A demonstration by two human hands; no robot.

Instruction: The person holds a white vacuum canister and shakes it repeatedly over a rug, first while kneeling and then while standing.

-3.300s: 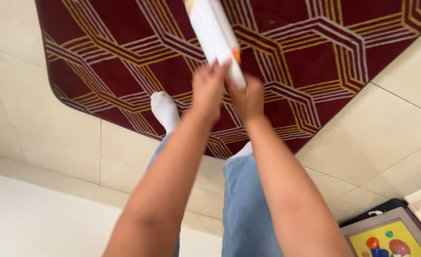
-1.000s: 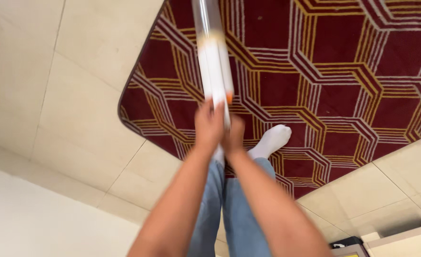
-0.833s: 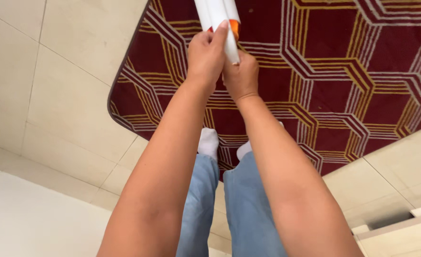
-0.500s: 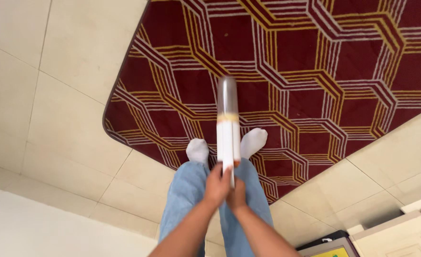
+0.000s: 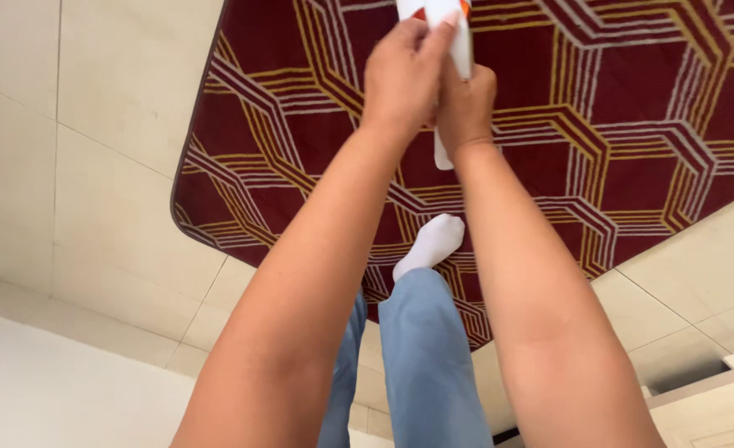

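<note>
Bright, even daylight, soft shadows (barely any), no glare; forearms (image 5: 317, 274) sharp, slight wide-angle stretch at the edges.

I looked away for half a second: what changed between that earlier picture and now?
Both arms stretched forward, carrying the white tube from near the knees up to the frame's top, mostly out of view. The left hand and right hand kept their grip. One white sock shows, not two. The maroon patterned rug stayed put.

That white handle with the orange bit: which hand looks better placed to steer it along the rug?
Probably the left hand: it wraps the white handle higher up, fingers over the front. The right hand grips lower, near the handle's end. Both are shut on it above the dark red rug.
</note>
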